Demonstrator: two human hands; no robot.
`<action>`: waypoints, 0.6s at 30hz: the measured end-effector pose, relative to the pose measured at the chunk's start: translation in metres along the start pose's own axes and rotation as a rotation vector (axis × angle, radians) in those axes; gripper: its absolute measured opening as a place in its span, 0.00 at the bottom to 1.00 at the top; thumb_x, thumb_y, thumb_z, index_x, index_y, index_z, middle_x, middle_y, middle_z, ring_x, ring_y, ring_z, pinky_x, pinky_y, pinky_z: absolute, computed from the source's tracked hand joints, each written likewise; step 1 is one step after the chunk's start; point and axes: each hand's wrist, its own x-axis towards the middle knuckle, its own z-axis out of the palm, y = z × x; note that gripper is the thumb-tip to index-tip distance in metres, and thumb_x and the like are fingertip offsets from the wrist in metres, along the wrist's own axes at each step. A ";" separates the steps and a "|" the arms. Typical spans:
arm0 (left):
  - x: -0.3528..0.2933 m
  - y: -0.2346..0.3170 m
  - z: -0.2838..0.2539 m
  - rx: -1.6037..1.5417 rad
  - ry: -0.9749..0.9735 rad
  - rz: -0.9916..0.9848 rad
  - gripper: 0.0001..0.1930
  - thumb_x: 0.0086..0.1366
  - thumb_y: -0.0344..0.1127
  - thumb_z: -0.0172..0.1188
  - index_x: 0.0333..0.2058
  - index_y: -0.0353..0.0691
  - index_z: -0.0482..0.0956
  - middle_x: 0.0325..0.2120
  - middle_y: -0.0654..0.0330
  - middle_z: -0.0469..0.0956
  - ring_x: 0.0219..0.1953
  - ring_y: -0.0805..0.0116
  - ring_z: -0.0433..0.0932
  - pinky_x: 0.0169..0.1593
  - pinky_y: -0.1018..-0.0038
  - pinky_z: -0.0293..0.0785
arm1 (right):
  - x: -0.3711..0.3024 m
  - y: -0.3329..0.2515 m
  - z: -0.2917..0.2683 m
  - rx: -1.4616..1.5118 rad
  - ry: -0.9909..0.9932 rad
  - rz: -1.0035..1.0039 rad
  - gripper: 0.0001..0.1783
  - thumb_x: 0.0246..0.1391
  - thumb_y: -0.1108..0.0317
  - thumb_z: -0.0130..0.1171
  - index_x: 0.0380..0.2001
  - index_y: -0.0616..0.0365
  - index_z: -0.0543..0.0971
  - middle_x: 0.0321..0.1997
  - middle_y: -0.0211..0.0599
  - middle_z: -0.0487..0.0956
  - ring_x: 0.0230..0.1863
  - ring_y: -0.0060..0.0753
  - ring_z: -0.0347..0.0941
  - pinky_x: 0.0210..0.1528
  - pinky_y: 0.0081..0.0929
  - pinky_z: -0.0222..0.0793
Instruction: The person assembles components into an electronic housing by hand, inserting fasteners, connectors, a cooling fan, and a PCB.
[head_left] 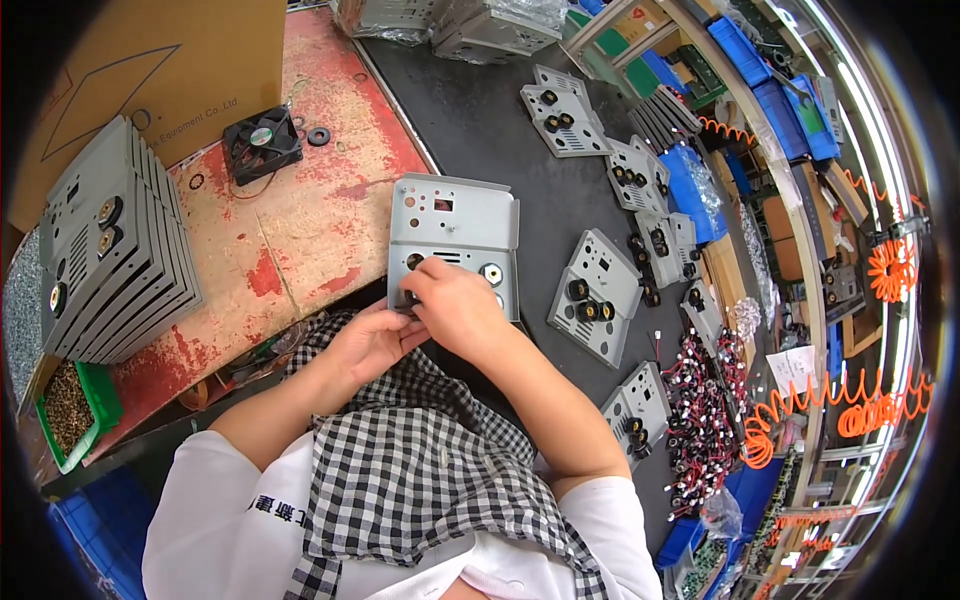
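Observation:
A grey bent metal panel [468, 212] with round holes and slots lies in front of me, across the joint between the red bench and the black one. A pale round fitting with a hexagonal middle [491, 273] sits on its right part. My right hand [458, 308] is closed at the panel's near left part, thumb and fingers pinched around a small thing that they hide. Right beside it, my left hand [368, 345] is curled at the panel's near left edge, its fingertips partly out of sight.
A stack of similar panels [120, 250] stands at the left, near a green bin of small parts [90, 410]. A black fan [262, 143] lies beside a cardboard box [180, 70]. More panels with black knobs [597, 295] and bundled wires [697, 420] lie at the right.

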 end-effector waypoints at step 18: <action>-0.011 -0.001 0.021 0.028 -0.007 -0.007 0.21 0.55 0.20 0.51 0.49 0.37 0.67 0.43 0.60 0.74 0.48 0.67 0.74 0.59 0.67 0.67 | -0.018 0.003 0.000 0.034 0.335 -0.138 0.09 0.38 0.64 0.64 0.24 0.56 0.78 0.25 0.35 0.71 0.30 0.37 0.72 0.30 0.32 0.71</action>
